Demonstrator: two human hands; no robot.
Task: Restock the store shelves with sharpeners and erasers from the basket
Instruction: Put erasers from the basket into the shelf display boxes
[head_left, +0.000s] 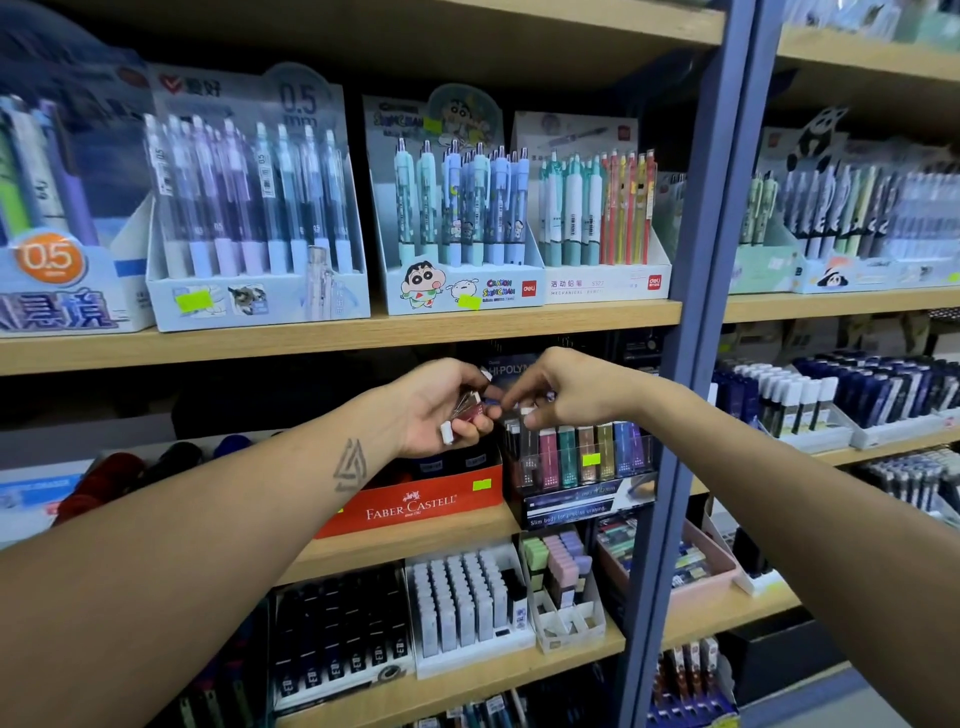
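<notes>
My left hand (441, 402) grips a small bunch of slim stick erasers (465, 413), red and grey with white tips, in front of the middle shelf. My right hand (558, 389) reaches in from the right and pinches the end of one eraser of the bunch at about its fingertips. Just below my right hand stands a dark display box (582, 467) holding a row of upright slim erasers in pink, teal, gold and blue. The basket is out of view.
A red Faber-Castell box (415, 506) sits left of the display box. Pen displays (457, 208) fill the shelf above. White and pastel eraser trays (467, 597) stand on the shelf below. A blue-grey upright post (691, 364) divides the shelving on the right.
</notes>
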